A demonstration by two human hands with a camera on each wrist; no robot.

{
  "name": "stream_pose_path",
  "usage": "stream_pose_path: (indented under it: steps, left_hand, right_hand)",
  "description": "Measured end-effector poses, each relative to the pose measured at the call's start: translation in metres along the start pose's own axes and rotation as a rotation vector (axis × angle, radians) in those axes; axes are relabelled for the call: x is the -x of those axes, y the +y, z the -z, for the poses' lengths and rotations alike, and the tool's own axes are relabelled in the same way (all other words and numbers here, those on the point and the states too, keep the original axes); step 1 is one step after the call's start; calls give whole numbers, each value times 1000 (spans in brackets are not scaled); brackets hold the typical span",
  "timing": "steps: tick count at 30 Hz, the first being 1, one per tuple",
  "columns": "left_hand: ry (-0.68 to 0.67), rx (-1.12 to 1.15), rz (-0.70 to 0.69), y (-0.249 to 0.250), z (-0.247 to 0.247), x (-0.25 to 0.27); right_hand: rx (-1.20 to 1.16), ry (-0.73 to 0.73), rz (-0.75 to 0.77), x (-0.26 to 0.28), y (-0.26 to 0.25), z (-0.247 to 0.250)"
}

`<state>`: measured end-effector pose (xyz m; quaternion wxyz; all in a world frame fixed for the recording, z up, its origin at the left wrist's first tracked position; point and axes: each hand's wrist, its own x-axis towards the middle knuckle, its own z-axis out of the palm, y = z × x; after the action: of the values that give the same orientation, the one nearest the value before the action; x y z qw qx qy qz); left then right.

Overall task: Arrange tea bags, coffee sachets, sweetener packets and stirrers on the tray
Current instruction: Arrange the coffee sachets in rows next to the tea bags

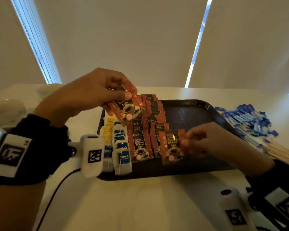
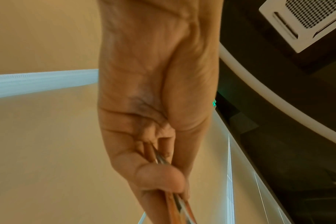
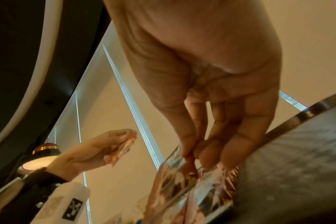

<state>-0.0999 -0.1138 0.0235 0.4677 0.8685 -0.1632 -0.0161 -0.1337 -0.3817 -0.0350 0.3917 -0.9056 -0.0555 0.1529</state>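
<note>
A black tray [image 1: 190, 112] lies on the white table. Along its left side stand rows of tea bags [image 1: 122, 157], and red coffee sachets [image 1: 140, 144] overlap in rows beside them. My left hand [image 1: 97, 92] holds a few coffee sachets [image 1: 127, 107] above the tray's left part, pinched between thumb and fingers. In the left wrist view the sachets [image 2: 174, 203] show edge-on under the thumb. My right hand [image 1: 205, 140] pinches one coffee sachet [image 1: 172, 147] by its right edge, low over the tray beside the rows. The right wrist view shows that sachet [image 3: 184, 181] under the fingertips [image 3: 186, 150].
Blue sweetener packets [image 1: 250, 120] lie in a heap on the table right of the tray. Wooden stirrers [image 1: 282, 152] lie beyond my right wrist. White crockery [image 1: 5, 109] stands at the far left. A black cable [image 1: 57, 189] runs across the near table.
</note>
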Motion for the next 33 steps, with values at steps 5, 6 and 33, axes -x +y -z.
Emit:
stream_pose_path:
  steps: [5, 6, 33]
  left_hand:
    - [79, 36, -1, 9, 4, 22]
    - [80, 34, 1, 10, 3, 25]
    - [-141, 1, 106, -5, -48, 40]
  right_hand:
    - [69, -102, -114, -7, 5, -5]
    - [75, -95, -117, -11, 4, -5]
    - [-113, -15, 212, 10, -40, -47]
